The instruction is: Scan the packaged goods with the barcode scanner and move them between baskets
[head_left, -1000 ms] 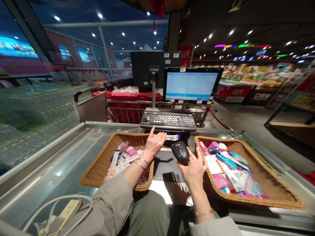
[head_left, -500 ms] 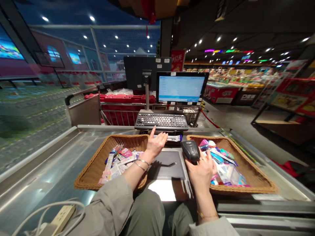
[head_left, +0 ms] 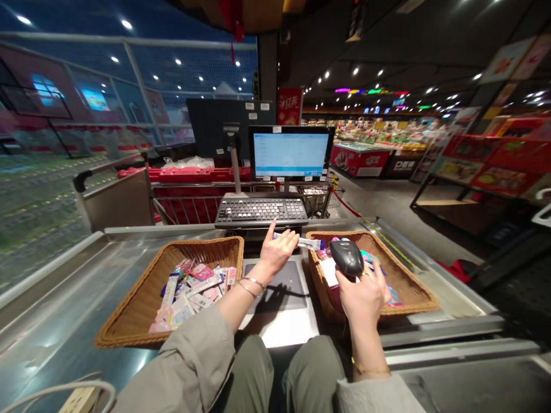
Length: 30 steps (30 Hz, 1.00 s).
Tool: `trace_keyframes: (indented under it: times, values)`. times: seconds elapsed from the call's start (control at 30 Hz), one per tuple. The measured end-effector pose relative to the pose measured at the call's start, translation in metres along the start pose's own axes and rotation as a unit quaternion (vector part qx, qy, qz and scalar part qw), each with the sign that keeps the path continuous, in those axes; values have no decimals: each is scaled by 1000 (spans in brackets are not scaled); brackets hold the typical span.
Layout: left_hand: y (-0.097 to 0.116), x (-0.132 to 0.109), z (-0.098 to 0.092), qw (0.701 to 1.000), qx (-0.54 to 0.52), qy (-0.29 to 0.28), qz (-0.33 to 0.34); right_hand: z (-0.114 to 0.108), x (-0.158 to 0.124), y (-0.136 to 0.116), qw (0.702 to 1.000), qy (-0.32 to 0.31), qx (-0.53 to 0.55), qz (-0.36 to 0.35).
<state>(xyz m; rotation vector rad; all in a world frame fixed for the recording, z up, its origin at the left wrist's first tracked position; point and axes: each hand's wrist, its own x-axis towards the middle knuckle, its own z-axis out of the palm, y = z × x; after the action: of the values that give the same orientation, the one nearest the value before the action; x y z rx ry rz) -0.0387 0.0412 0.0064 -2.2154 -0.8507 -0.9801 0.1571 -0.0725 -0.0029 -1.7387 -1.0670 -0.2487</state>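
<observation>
My left hand (head_left: 278,252) is closed on a slim white packet with a blue end (head_left: 310,244), just in front of the keyboard. The packet's far end points right and reaches the rim of the right wicker basket (head_left: 404,275). In my right hand (head_left: 365,295) is a black handheld barcode scanner (head_left: 346,256), held above that basket with its rounded head upward. Colourful small packaged goods lie in the right basket, partly hidden by the hand and scanner. The left wicker basket (head_left: 123,307) holds a heap of small flat packets (head_left: 196,292).
A black keyboard (head_left: 260,211) stands behind the grey panel (head_left: 297,275) set in the metal counter (head_left: 86,287). Beyond it are a lit screen (head_left: 291,154) and a shopping cart (head_left: 187,203). A power strip with white cable (head_left: 80,400) lies at front left.
The view has turned right, so the surroundings sit further left. My left hand and the packet have shifted right relative to the keyboard. The scanner has moved further over the right basket.
</observation>
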Motion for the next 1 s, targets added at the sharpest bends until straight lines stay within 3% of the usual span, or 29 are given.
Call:
trace_keyframes:
  times: [0.33,0.63,1.0]
  values:
    - [27,24,15,997,-16,6,74,-22,24,30,998,40,-10,47]
    - [54,35,30,978,-80,-110,157,-36,38,51,994,68,-25,80]
    - [80,38,54,963,-77,-141,214,-42,44,67,991,72,-30,113]
